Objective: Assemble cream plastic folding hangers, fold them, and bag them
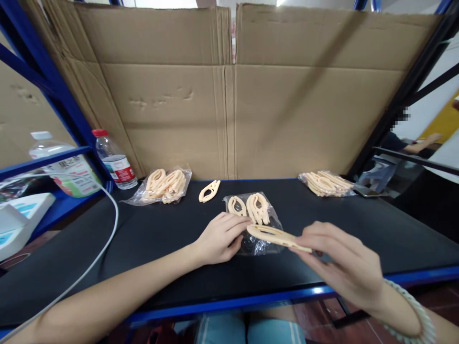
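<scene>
My right hand pinches a long peach-coloured plastic clip by its near end and holds it level above the black table. My left hand rests with curled fingers on the mouth of a clear plastic bag. That bag holds several clips of the same kind. The tip of the held clip sits right at the bag's opening, next to my left fingers.
A filled bag of clips lies at the back left, with a single loose clip beside it. Another filled bag lies at the back right. Two bottles stand at the left. A white cable crosses the table. Cardboard walls the back.
</scene>
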{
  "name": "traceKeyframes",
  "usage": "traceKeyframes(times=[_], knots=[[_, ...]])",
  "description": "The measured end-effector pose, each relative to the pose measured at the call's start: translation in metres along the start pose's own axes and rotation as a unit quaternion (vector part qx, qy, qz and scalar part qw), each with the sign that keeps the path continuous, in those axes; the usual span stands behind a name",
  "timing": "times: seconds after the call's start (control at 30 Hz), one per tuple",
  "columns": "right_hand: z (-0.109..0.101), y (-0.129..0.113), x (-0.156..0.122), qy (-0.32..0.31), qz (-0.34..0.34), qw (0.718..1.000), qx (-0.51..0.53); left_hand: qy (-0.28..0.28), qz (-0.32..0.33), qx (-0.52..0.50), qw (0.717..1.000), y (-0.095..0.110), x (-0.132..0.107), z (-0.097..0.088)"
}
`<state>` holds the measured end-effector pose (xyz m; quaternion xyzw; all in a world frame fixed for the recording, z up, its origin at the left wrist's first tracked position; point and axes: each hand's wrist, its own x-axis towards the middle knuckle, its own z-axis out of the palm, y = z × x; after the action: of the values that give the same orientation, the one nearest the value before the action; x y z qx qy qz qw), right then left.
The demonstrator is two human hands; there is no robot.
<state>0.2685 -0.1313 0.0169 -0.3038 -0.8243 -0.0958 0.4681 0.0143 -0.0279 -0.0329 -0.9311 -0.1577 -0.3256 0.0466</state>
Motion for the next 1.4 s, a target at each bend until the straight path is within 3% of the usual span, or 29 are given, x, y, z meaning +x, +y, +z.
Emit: traceKeyframes(times=[0.2,0.33,0.5,0.7,0.8,0.9,1.0,1.07,1.1,1.17,1.27,1.4], knots=[[0.032,0.002,0.004,-0.114,-0.116,0.980,-0.116,0.064,-0.033,0.019,0.997,0.000,-0.001,0.000],[0.052,0.007,0.016,-0.131,-0.187,0.958,-0.172,0.076,-0.030,0.001,0.997,-0.001,-0.002,0.001],[0.078,0.011,0.016,-0.129,-0.189,0.943,-0.241,0.082,-0.021,-0.001,0.996,-0.001,-0.003,0.003],[0.117,0.035,0.010,-0.162,-0.148,0.940,-0.262,0.100,-0.007,0.014,0.995,-0.001,-0.006,0.005],[0.118,0.035,0.010,-0.163,-0.133,0.949,-0.236,0.092,-0.021,0.007,0.995,-0.002,-0.007,0.006],[0.103,0.031,0.021,-0.129,-0.140,0.969,-0.158,0.082,-0.036,-0.001,0.996,-0.002,-0.007,0.005],[0.092,0.042,0.051,-0.052,-0.113,0.989,-0.075,0.063,-0.053,0.001,0.997,-0.001,-0.006,0.003],[0.098,0.063,0.081,-0.047,-0.094,0.993,-0.054,0.046,-0.061,0.000,0.997,-0.001,-0.005,0.002],[0.106,0.076,0.096,-0.061,-0.101,0.991,-0.059,0.040,-0.063,-0.004,0.997,-0.001,-0.005,0.002],[0.130,0.103,0.125,-0.149,-0.100,0.980,-0.090,0.035,-0.064,-0.017,0.997,-0.002,-0.005,0.002],[0.176,0.133,0.153,-0.341,-0.113,0.921,-0.150,0.039,-0.069,-0.047,0.996,-0.003,-0.004,0.001],[0.226,0.144,0.160,-0.407,-0.133,0.891,-0.148,0.052,-0.080,-0.103,0.990,-0.005,-0.004,-0.001]])
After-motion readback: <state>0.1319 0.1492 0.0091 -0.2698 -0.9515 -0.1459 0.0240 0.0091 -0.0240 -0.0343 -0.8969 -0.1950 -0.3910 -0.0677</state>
